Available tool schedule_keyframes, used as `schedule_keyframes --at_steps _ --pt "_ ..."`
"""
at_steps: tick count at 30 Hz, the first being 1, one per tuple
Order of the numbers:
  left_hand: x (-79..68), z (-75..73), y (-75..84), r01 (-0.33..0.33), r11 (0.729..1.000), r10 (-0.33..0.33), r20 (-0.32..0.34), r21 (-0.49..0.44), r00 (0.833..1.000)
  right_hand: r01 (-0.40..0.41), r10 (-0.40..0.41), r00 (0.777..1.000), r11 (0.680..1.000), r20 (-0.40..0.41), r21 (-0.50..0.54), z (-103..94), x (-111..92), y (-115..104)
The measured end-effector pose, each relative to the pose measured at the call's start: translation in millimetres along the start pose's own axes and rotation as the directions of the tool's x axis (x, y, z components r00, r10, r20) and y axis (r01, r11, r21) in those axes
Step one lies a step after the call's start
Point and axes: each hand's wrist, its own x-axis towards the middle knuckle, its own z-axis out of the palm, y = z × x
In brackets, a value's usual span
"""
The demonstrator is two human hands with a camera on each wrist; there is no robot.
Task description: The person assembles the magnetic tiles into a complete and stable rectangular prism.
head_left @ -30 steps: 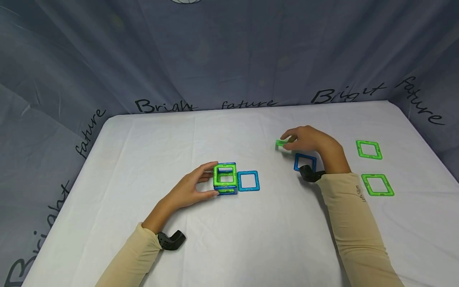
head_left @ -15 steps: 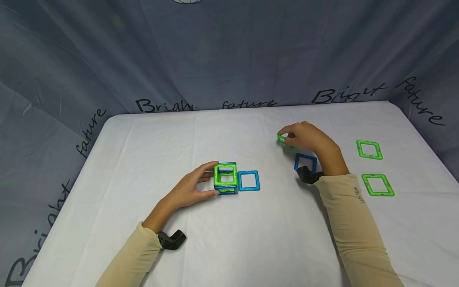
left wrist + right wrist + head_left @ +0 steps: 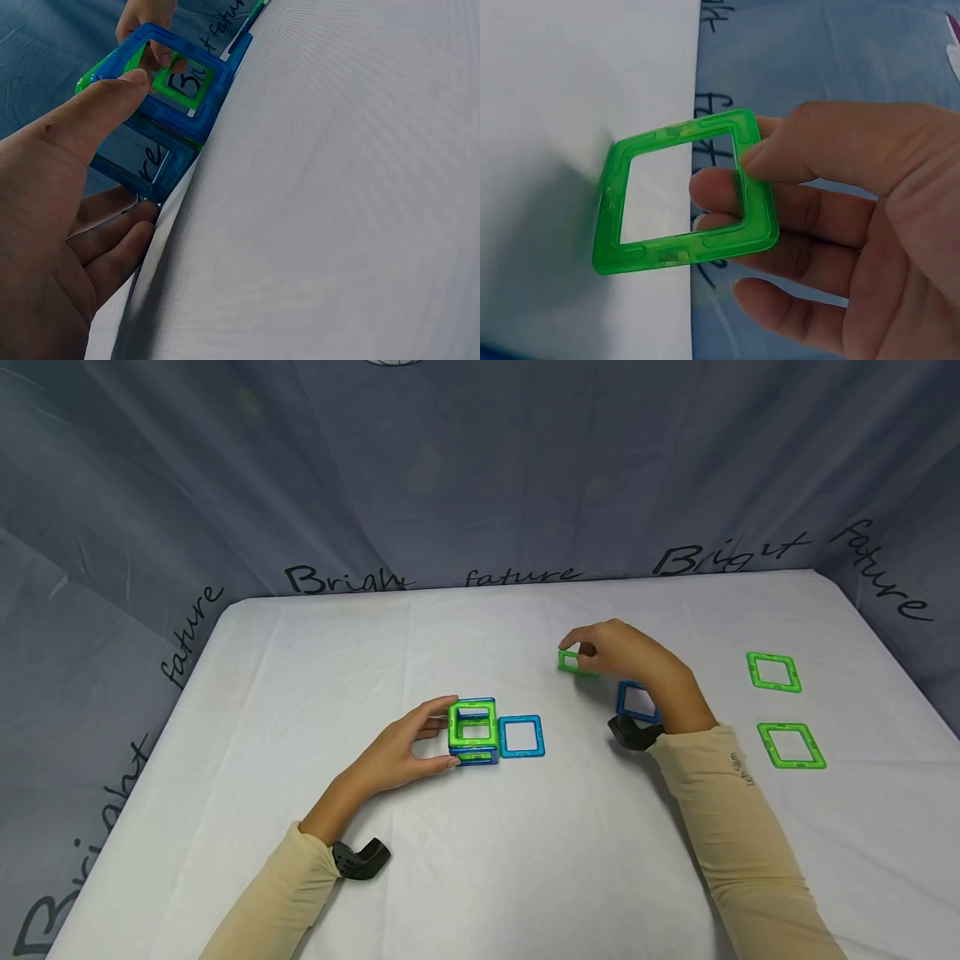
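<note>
A small cube of green and blue magnetic tiles (image 3: 472,742) stands on the white table. My left hand (image 3: 393,752) holds it from the left, thumb on its near side and fingers on the far side; the left wrist view shows the thumb pressed on a blue frame (image 3: 169,116). Flat against the cube's right side lies a light blue square tile (image 3: 521,754). Farther back and right, my right hand (image 3: 626,653) pinches a green square magnetic tile (image 3: 682,249) by one edge between thumb and fingers, holding it raised and tilted.
A dark blue square tile (image 3: 619,697) lies below my right wrist, partly covered by it. Two green square tiles, one farther back (image 3: 774,687) and one nearer (image 3: 795,764), lie at the right. A grey curtain (image 3: 480,468) with black lettering surrounds the white table (image 3: 315,652).
My right hand has lifted the green tile a little and then carried it left, turning it so more of its frame shows. The left hand and the cube have stayed in place.
</note>
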Motion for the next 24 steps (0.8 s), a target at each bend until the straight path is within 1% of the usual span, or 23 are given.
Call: schedule_keyframes --at_steps 7,11,24 --pt "0.0 0.4 0.0 -0.001 1.000 0.001 -0.001 0.004 1.000 -0.005 0.004 1.000 1.000 0.015 0.004 2.9 0 -13" --pt "0.0 0.3 0.1 0.002 1.000 -0.002 0.000 0.006 1.000 0.013 -0.013 1.000 1.000 0.009 0.009 5.0 0 -20" --pt "0.2 -0.7 2.6 0.014 1.000 -0.014 0.005 0.000 1.000 0.127 -0.128 0.992 0.989 -0.006 -0.073 17.0 2 -41"
